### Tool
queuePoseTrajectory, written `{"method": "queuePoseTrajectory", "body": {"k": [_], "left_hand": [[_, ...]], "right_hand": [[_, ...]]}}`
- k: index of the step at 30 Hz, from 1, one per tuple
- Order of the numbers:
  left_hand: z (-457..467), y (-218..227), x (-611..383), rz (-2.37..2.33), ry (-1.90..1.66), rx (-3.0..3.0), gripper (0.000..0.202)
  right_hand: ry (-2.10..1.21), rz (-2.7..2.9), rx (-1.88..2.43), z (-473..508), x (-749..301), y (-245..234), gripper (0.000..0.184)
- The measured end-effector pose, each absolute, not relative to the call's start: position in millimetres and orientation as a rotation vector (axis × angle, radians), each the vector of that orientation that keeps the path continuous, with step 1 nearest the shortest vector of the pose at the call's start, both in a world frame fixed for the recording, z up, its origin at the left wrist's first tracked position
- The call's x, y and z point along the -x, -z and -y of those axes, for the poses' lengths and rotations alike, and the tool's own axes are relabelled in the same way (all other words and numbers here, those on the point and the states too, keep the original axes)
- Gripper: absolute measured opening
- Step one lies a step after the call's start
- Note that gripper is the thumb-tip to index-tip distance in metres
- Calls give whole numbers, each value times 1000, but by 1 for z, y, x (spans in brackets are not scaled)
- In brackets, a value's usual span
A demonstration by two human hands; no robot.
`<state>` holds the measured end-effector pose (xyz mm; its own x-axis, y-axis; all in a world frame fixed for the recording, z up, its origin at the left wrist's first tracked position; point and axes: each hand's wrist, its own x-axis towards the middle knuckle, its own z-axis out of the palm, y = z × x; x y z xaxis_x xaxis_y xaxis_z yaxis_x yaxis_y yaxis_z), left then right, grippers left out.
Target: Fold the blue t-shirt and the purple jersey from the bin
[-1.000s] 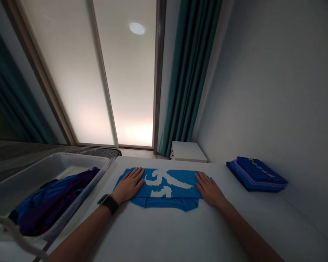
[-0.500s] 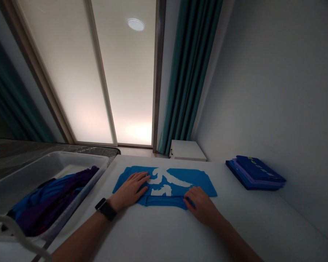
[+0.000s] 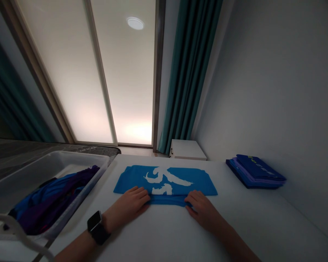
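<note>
Blue shirt (image 3: 164,183) | mostly beyond both hands (image 3: 132,204) (image 3: 202,209) | curled at near edge, grip unclear

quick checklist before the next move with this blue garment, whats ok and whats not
1. Left hand at the garment's near edge: ok.
2. Right hand at the same edge, further right: ok.
3. Firm grip by both hands: cannot tell, fingertips partly hidden.
4. Blue garment lying flat on the white table, print up: ok.
5. Folded stack apart from the garment: ok.
6. Clear bin apart from it too: ok.
</note>
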<state>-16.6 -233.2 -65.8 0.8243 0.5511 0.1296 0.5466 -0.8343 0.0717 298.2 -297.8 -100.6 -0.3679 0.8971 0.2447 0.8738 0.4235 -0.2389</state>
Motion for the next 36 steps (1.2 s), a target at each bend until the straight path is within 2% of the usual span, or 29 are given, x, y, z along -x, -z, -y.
{"method": "queuePoseTrajectory", "body": {"k": [6,10,15,24,30,36], "left_hand": [[237,62,14,-882,-275,-2940,18],[237,54,17,-868,-291,-2779,17],[232,52,21,-868,-335,-2654,27],[207,60,32,-1149,-542,-2701,30],[159,54,37,-1370,-370,-2774,38],[109,38,29,-1283,24,-2691,41]], "right_hand": [[-33,2352,1471,299,-293,96,16],[-139,2337,1467,304,-290,87,16],[-312,2282,1454,305,-291,82,15],[-22,2106,1450,283,-314,101,29],[12,2175,1597,245,-333,100,39],[-270,2221,1924,198,-351,77,45]]}}
